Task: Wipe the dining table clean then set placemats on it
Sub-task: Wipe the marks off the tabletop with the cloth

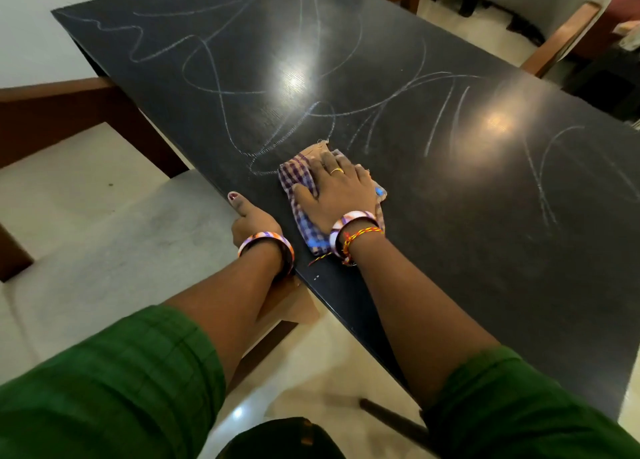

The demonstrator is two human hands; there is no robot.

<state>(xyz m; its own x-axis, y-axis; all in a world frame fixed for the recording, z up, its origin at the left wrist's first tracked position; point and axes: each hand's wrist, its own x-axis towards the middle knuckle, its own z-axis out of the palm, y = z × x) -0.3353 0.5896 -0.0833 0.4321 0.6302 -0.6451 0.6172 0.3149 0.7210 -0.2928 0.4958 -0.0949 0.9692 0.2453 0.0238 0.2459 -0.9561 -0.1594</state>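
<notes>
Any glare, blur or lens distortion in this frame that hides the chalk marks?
Head view: two bright ceiling-light reflections glare on the black glossy dining table, washing out chalk scribbles there; wide-angle bending curves the table edges; the right hand on the checked cloth is sharp; far right marks look smeared.

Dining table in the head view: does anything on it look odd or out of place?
Yes. Pale chalk-like scribbles loop across most of the black dining table, which is odd for a tabletop. The right hand presses a checked cloth flat near its edge.
</notes>
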